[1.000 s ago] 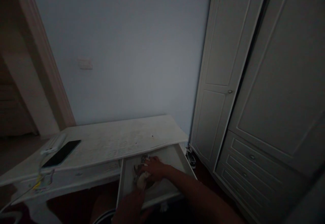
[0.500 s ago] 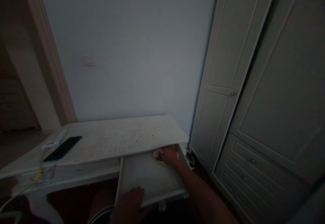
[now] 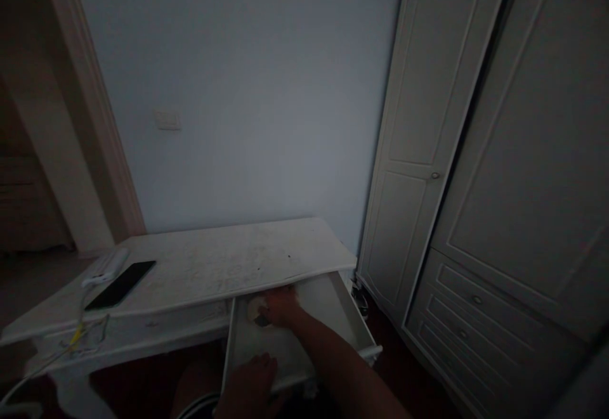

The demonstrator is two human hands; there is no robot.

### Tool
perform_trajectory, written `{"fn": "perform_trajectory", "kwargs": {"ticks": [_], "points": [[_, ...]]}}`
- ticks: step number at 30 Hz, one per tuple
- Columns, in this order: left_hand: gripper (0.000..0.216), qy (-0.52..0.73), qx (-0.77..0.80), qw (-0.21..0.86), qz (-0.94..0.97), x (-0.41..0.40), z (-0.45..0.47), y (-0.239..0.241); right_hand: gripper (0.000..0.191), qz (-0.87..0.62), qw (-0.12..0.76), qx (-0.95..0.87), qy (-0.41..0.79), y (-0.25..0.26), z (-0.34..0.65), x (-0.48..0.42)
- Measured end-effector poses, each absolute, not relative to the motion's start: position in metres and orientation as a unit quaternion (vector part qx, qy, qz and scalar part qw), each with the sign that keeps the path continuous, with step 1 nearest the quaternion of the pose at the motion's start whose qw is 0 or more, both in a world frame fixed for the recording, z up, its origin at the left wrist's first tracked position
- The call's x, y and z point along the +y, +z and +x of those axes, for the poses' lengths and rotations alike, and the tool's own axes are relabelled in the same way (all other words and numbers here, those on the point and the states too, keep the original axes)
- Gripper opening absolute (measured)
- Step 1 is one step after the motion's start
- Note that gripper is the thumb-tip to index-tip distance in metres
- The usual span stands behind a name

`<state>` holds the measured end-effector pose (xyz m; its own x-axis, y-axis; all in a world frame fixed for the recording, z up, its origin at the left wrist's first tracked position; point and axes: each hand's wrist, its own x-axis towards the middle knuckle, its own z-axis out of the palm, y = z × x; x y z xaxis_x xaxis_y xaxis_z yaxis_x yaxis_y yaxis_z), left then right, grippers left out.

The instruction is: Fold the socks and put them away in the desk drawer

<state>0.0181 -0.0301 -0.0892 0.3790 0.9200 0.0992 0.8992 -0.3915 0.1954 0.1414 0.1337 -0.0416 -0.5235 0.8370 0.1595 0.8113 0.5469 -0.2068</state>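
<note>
A white drawer [image 3: 323, 292] is pulled out from the right part of the white desk [image 3: 209, 248]. Inside it, toward the back left, my right hand [image 3: 280, 306] presses a pale cloth [image 3: 254, 310] against the drawer bottom, its fingers closed on the cloth. A dark patch shows on or beside the cloth; I cannot make it out. My left hand [image 3: 252, 371] grips the drawer's front edge near its left corner, fingers over the rim and thumb hidden.
On the desk's left end lie a dark phone [image 3: 121, 284] and a white power strip [image 3: 107, 265] with a cable [image 3: 47, 362] hanging down. A grey wardrobe [image 3: 409, 216] stands at the right. Shoes [image 3: 360, 298] lie on the floor between desk and wardrobe.
My right hand has moved the cloth from the drawer's back right corner leftward along the back. My left hand stays at the front edge.
</note>
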Motion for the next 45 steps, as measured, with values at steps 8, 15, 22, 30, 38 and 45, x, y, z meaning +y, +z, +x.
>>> {"fn": "perform_trajectory", "kwargs": {"ticks": [8,15,22,30,38,45], "points": [[0.045,0.049,0.563,0.083,0.821,-0.035,0.028,-0.057,0.067,-0.361,0.094,-0.925,0.067,-0.044,0.114,0.115],[0.047,0.062,0.546,0.085,0.831,-0.036,0.025,-0.05,0.07,-0.28,0.044,-0.957,0.066,-0.043,0.134,0.107],[0.041,0.068,0.54,0.043,0.838,-0.034,0.022,-0.065,0.048,-0.156,-0.048,-0.985,0.049,-0.041,0.15,0.099],[0.05,0.048,0.56,0.071,0.824,-0.037,0.024,-0.054,0.055,-0.185,-0.072,-0.978,0.061,-0.031,0.195,0.094],[0.048,0.005,0.609,0.125,0.784,-0.04,0.029,-0.043,0.072,-0.399,-0.019,-0.912,0.088,-0.035,0.28,0.093],[0.042,-0.029,0.592,0.137,0.794,-0.04,0.032,-0.028,0.062,-0.558,0.082,-0.824,0.049,-0.032,0.285,0.108]]}}
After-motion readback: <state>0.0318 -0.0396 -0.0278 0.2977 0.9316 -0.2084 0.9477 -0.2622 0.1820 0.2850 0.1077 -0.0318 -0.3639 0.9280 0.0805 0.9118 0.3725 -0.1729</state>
